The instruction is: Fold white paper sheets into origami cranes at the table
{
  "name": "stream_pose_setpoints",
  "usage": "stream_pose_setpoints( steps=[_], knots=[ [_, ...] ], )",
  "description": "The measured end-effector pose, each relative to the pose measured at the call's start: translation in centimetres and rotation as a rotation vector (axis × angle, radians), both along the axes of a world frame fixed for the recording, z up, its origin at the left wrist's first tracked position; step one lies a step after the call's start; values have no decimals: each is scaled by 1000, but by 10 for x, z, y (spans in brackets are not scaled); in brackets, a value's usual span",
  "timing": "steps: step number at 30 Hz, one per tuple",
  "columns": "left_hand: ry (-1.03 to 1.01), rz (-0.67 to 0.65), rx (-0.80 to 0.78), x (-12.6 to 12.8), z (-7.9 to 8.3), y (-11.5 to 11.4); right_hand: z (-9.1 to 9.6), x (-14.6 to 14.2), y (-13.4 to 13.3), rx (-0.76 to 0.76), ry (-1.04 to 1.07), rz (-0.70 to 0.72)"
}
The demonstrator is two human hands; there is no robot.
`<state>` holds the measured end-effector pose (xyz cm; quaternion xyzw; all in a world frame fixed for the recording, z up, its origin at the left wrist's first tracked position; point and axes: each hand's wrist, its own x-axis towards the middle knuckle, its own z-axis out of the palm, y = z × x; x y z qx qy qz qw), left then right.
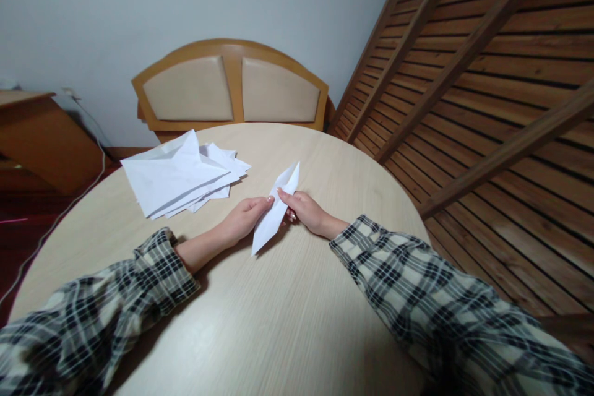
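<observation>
Between my two hands is a folded piece of white paper [270,223], long and narrow with pointed ends, tilted over the table. My left hand [245,218] pinches its left edge near the middle, thumb on top. On the other side my right hand [304,209] grips it, the thumb pressed on the upper face and the fingers curled underneath, partly hidden. To the left of my hands lies a loose stack of white paper sheets [171,176], the upper ones creased and opened like envelopes.
A round pale wooden table [278,322] carries the papers. Behind it stands a wooden headboard [237,80] with two cream panels. A slatted wooden structure [487,105] leans along the right. At the left are a brown cabinet [41,142] and a white cable [69,204].
</observation>
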<state>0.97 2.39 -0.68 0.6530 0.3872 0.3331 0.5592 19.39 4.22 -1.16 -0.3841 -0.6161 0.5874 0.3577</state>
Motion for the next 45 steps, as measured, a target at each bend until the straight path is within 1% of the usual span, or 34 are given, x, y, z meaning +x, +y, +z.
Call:
stream_pose_setpoints(
  steps=[6, 9, 12, 14, 19, 21, 26, 32, 37, 41, 45],
  knots=[
    [32, 3, 52, 2, 7, -3, 3, 0, -1, 3, 70, -47],
    [80, 14, 73, 2, 9, -4, 3, 1, -1, 7, 66, -44],
    [105, 28, 60, 1, 7, -3, 2, 1, 0, 11, 48, -38],
    [80, 6, 44, 1, 4, -2, 1, 1, 0, 10, 45, -23],
    [-8, -18, 26, 1, -2, 0, -1, 2, 0, 4, -7, 67],
    [-22, -33, 26, 1, -3, 1, -1, 3, 0, 7, -24, 76],
    [-1, -34, 29, 2, 1, 0, 2, 3, -1, 12, -31, 75],
    [-43, -85, -32, 6, 9, -3, -1, 3, 0, 11, -40, 42],
    [-73, -138, -42, 7, 9, -3, -3, 3, 0, 14, -38, 17],
    [-33, -124, -48, 4, 7, -2, -2, 4, 0, 44, 6, 16],
    [2, -115, -58, 1, 6, -2, 0, 4, 0, 30, 49, 23]
  ],
)
